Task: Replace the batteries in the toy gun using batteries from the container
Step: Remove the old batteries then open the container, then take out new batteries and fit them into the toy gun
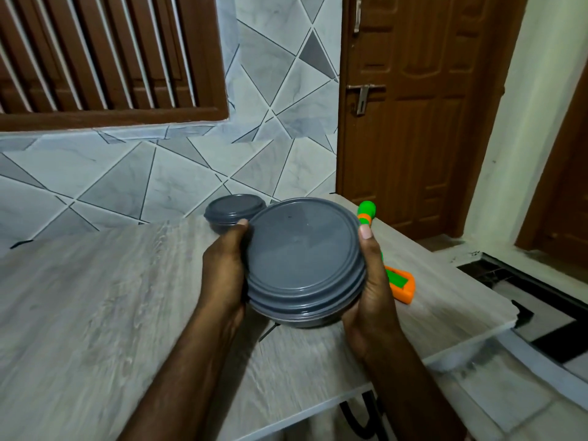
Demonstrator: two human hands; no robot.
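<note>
A large round grey container (304, 259) with its grey lid on is held above the table, tilted toward me. My left hand (224, 265) grips its left side and my right hand (370, 281) grips its right side. Behind my right hand lies the orange and green toy gun (399, 283) on the table, mostly hidden; its green and orange barrel tip (366, 213) sticks out past the container. The container's contents are hidden by the lid.
A smaller grey lidded container (234, 211) stands on the wood-grain table (95, 297) near the tiled wall. The table's right edge (477, 338) drops to the floor. A brown door (413, 106) stands behind.
</note>
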